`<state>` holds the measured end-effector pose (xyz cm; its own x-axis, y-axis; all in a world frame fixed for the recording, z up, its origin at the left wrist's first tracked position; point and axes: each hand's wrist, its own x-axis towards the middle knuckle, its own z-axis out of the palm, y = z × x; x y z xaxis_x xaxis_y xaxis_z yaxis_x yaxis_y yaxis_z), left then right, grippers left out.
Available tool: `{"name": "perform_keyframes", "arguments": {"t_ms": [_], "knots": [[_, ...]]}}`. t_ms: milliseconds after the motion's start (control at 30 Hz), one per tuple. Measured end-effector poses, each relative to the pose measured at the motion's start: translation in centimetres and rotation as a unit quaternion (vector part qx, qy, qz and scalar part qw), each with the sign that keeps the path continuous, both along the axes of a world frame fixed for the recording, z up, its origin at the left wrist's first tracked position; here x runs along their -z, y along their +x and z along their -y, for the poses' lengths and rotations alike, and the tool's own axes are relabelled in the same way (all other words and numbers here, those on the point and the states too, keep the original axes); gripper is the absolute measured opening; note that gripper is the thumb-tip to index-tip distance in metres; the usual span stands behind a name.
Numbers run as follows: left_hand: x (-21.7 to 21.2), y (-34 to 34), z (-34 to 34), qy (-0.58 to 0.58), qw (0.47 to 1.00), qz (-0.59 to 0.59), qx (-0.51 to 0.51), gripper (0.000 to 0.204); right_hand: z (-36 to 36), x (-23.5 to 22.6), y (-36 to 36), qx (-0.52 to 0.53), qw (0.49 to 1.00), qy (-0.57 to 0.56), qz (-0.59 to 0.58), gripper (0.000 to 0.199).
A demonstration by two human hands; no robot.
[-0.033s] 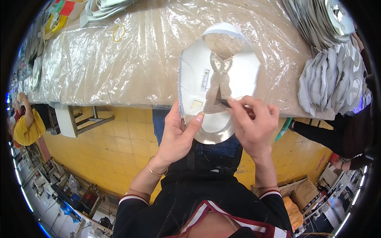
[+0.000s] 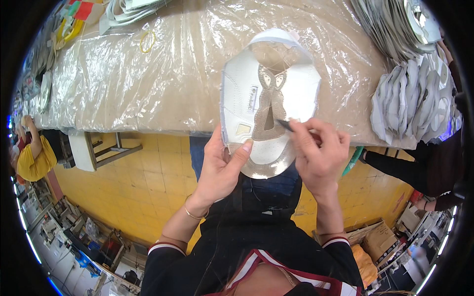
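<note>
Head view shows one white shoe upper [image 2: 269,106] overhanging the surface's [image 2: 163,84] near edge, left hand [image 2: 222,167] fingers pinching its side, right hand [image 2: 318,155] fingers closed on one thin dark tool [image 2: 285,125].

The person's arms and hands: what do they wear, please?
Both forearms are bare. The dark sleeves are pushed up, each ending in a cuff striped red and white. The left hand has a thin gold bangle at its wrist. The right hand wears no glove; neither does the left.
</note>
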<state>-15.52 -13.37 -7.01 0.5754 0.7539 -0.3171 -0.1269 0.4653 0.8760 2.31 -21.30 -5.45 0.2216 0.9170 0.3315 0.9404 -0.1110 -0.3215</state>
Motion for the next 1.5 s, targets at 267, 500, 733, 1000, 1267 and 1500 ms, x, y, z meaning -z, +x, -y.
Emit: {"name": "perform_keyframes", "arguments": {"t_ms": [267, 500, 733, 1000, 1267, 1500], "knots": [[0.6, 0.1, -0.4, -0.054, 0.997, 0.049, -0.011, 0.048, -0.5, -0.5, -1.6, 0.098, 0.896, 0.001, -0.432, 0.034], [0.5, -0.3, -0.5, 0.005, 0.994, 0.086, 0.061, 0.065, -1.4, 1.1, -2.6, 0.065, 0.946, -0.032, -0.315, 0.019], [1.0, 0.3, 0.2, -0.021, 0.994, 0.1, 0.022, 0.063, -2.1, 2.0, -3.4, 0.116, 0.943, 0.058, -0.308, 0.015], [-0.4, -0.8, -1.5, 0.087, 0.995, -0.021, 0.037, 0.032, -1.6, -1.2, -2.3, -0.11, 0.99, 0.043, -0.072, 0.045], [-1.8, 0.1, -2.3, 0.212, 0.97, -0.061, 0.1, 0.027, -2.8, -0.7, -1.7, -0.082, 0.991, 0.075, -0.08, 0.041], [-1.7, 0.5, -2.2, 0.245, 0.962, -0.084, 0.09, 0.03, -2.6, -0.9, -1.8, -0.061, 0.992, 0.085, -0.065, 0.037]]}}
